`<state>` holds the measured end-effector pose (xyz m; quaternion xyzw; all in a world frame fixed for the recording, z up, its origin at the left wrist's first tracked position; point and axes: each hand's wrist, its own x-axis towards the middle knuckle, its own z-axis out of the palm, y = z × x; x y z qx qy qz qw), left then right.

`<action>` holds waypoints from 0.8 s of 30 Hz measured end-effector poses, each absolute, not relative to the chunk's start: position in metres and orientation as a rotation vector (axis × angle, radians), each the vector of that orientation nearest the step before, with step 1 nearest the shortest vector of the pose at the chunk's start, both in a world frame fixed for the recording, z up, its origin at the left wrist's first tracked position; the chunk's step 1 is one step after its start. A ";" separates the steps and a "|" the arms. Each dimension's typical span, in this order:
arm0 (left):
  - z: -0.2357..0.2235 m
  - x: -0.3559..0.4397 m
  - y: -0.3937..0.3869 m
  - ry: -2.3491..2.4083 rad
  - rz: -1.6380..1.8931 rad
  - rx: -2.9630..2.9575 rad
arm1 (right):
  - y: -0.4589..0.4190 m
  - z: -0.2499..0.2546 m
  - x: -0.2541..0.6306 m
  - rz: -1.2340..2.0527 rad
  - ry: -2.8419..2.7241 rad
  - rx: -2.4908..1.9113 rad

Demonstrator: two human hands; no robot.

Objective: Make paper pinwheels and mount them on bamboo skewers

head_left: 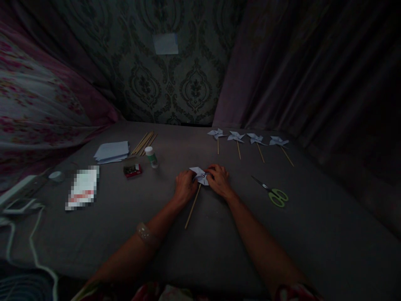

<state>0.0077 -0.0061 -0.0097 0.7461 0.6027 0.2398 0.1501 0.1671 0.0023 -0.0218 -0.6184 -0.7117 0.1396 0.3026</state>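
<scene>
Expect the white folded-paper pinwheel with a slim, pale wooden stick (198,170) to weigh almost nothing. Its thin paper should be soft across the blades and a little stiffer along the folds; it will likely crease or tear if you squeeze hard. It should not be slippery in dry fingers. The stick (193,205) looks like the rigid, safe part: take hold there to carry it, and press only lightly near the hub when you must touch the paper.

The pinwheel sits in front of you on the grey cloth-covered counter (219,246), between your hands. Your left hand (185,186) is closed on its left side and your right hand (219,179) on its right; you cannot tell how firmly from here.

It looks plain white, with pointed, folded blades partly hidden by your fingers and a small shiny spot at the centre. The stick runs from beneath the paper toward you, slanting down to the left, its near end bare.
</scene>
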 end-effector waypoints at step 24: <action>-0.001 -0.004 -0.008 1.505 0.675 1.994 | -0.024 -0.015 0.186 0.409 -1.912 -1.420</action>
